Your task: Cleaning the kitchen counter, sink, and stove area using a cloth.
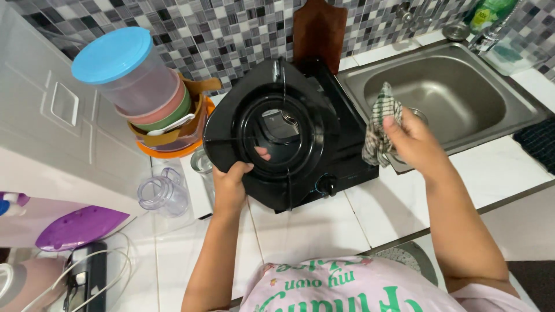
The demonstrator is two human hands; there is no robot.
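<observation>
My left hand (pixel 231 176) grips the near rim of a black stove-top ring plate (pixel 228 127), holding it tilted up over the black single-burner gas stove (pixel 347 156); one finger shows through its round opening. My right hand (pixel 413 141) is closed around a green-and-white checked cloth (pixel 378 124), held at the stove's right edge beside the sink. The stove's front knob (pixel 329 185) shows below the plate. The burner itself is hidden behind the lifted plate.
A steel sink (pixel 445 92) lies to the right, with a tap at its far corner. A brown cutting board (pixel 318 29) leans on the mosaic wall. Stacked plastic containers with a blue lid (pixel 113 55) stand left, plus a clear jug (pixel 165 193) and a purple iron (pixel 75 225).
</observation>
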